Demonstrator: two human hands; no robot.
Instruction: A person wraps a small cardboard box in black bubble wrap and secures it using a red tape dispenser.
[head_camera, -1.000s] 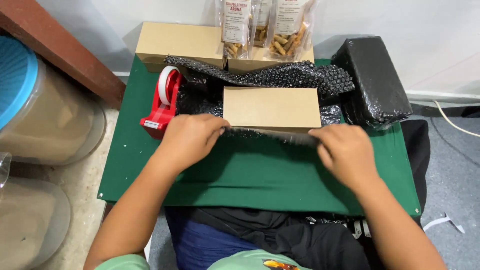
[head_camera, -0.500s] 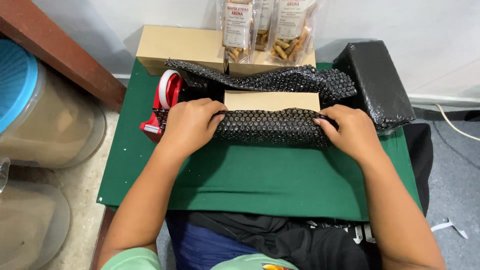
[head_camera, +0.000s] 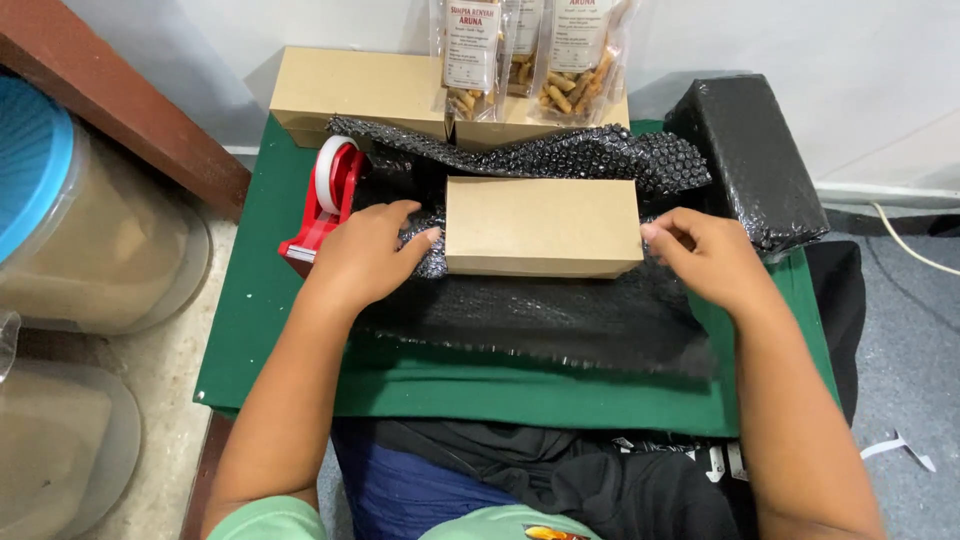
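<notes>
A flat brown cardboard box (head_camera: 541, 224) lies on a sheet of black bubble wrap (head_camera: 540, 315) spread over a green mat (head_camera: 280, 330). My left hand (head_camera: 365, 255) rests at the box's left end, thumb against its side and fingers on the bubble wrap. At the right end my right hand (head_camera: 705, 258) touches the box with its fingertips and pinches the wrap there. The box top is uncovered. More bubble wrap (head_camera: 560, 155) is bunched behind the box.
A red tape dispenser (head_camera: 325, 200) stands left of the box. Two brown boxes (head_camera: 350, 90) and clear snack bags (head_camera: 530, 50) line the back wall. A black wrapped parcel (head_camera: 750, 160) lies at right. Large plastic jars with a blue lid (head_camera: 60, 220) stand on the floor at left.
The bubble wrap was folded up over the box's front half a second ago. Now it lies flat again toward me and the box top is bare. Both hands moved to the box's ends.
</notes>
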